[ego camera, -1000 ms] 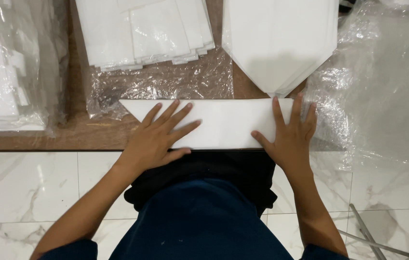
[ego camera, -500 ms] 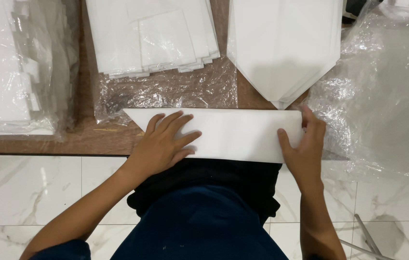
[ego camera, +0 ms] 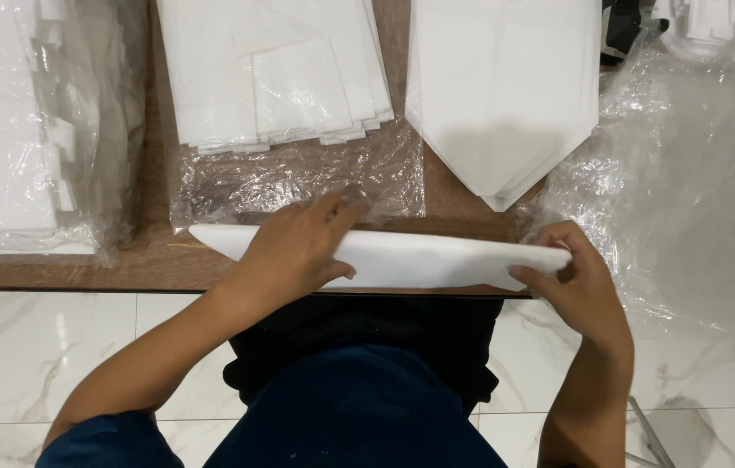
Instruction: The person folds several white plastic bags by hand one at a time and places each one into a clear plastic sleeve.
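Leftmost, well away from the left hand, a wrapped stack of white pieces lay under clear film at the far edge of the wooden worktop. Just beyond the left hand, a second stack of flat white sheets sat on crinkled plastic, whose near edge reached almost to the fingertips. The left hand lay palm down across the folded sheet, fingers spread and relaxed, pressing on it rather than closing round it. That sheet was a long, narrow white piece with a pointed left end, stretched along the near edge of the worktop between both hands, its left tip poking out past the left wrist. Beyond the gap between the hands, a pile of white pointed sheets lay with its tip aimed toward the person. The right hand pinched the right end of the folded sheet, thumb underneath and fingers curled over the top edge. Right of that hand, a loose plastic bag spread over the marble floor. Below both hands, the person's dark clothing filled the middle, and a thin metal rod showed near the right forearm.
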